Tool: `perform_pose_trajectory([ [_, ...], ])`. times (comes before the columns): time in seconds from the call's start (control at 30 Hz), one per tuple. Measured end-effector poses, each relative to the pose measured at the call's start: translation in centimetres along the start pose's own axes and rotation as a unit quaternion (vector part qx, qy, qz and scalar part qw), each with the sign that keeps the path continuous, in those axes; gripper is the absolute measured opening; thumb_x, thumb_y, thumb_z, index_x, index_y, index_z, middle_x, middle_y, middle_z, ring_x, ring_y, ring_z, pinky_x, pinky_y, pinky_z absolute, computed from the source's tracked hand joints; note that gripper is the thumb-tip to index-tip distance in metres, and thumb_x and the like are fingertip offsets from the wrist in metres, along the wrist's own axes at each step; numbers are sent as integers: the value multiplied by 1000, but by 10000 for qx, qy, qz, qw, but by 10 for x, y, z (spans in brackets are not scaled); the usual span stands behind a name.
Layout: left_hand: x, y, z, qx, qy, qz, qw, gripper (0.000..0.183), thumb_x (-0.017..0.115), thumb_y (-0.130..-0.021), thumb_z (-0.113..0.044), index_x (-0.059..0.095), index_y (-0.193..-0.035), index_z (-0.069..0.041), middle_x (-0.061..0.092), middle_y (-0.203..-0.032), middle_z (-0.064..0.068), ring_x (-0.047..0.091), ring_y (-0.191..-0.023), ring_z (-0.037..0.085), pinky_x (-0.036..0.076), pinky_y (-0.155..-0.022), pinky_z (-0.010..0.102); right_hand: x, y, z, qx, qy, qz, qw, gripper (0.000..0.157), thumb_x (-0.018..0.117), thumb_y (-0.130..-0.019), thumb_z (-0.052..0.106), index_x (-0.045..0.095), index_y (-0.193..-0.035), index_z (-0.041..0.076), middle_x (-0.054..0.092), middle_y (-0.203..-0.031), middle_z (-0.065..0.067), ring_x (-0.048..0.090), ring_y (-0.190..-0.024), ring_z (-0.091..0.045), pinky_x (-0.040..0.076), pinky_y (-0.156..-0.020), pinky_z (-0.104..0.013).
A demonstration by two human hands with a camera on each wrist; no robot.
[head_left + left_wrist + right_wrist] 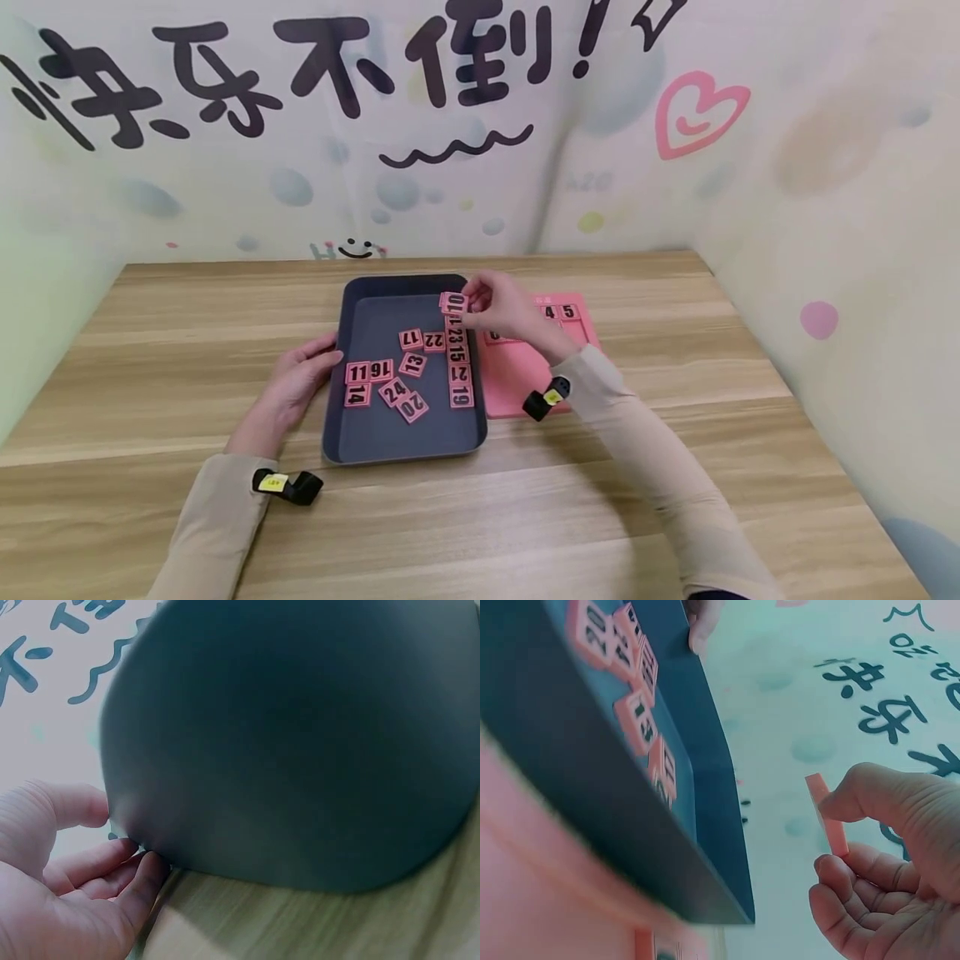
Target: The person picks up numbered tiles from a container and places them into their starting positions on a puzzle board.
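Head view: the right hand (501,312) has its grip closed in a pinch on a thin square pink tile with a black 10 (454,303), at the top right corner of a dark blue-grey rectangular tray (442,435). A pink edge shows at its left; I cannot tell whether a second tile sits behind. Below it, a column of pink number tiles (458,354) runs down the tray's right side, its top partly covered; I read 23, 15, 21, 19. Hand and beige-sleeved forearm (645,458) block much of a flat pink board (512,382) on the wooden worktop (187,333); 4 and 5 are legible there. Right wrist view: the pinched tile stands edge-on between thumb and fingertips, its number unreadable to me; the tray wall masks part of the contents. Left wrist view: the left hand (71,877) has thumb and fingertips gripping the tray's edge; I see only its dark outer side, interior hidden.
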State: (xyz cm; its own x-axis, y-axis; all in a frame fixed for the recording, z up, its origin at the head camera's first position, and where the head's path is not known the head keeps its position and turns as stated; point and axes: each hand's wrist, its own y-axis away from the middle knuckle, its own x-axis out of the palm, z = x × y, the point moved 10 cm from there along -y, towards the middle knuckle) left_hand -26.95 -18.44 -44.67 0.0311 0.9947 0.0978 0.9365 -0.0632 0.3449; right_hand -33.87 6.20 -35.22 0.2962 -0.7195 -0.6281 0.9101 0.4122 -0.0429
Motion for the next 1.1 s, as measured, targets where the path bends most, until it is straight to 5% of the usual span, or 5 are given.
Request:
perform_pose_trajectory([
  [0.5, 0, -2, 2, -10, 7, 51, 10000, 59, 50, -95, -5, 22, -146, 2, 21, -152, 16, 23, -138, 24, 23, -111, 30, -61, 54, -55, 165, 214, -656, 9975, 26, 72, -71, -3, 59, -94, -6, 62, -83, -15, 57, -74, -21, 50, -65, -23],
  [0.93, 0, -2, 1, 46, -39, 37, 10000, 59, 51, -95, -7, 22, -146, 3, 22, -152, 17, 28, -136, 19, 26, -110, 28, -77, 92, -116, 1013, 494, -643, 9915, 24, 71, -72, -2, 57, -90, -6, 62, -83, -16, 58, -76, -23, 51, -67, -26],
  [1.1, -1, -3, 2, 50, -81, 32, 9999, 59, 51, -95, -7, 24, -146, 3, 22, -151, 18, 31, -134, 17, 29, -109, 27, -80, 102, -127, 1038, 872, -690, 9884, 24, 76, -70, 1, 59, -86, -5, 60, -78, -13, 54, -71, -22, 48, -63, -28],
])
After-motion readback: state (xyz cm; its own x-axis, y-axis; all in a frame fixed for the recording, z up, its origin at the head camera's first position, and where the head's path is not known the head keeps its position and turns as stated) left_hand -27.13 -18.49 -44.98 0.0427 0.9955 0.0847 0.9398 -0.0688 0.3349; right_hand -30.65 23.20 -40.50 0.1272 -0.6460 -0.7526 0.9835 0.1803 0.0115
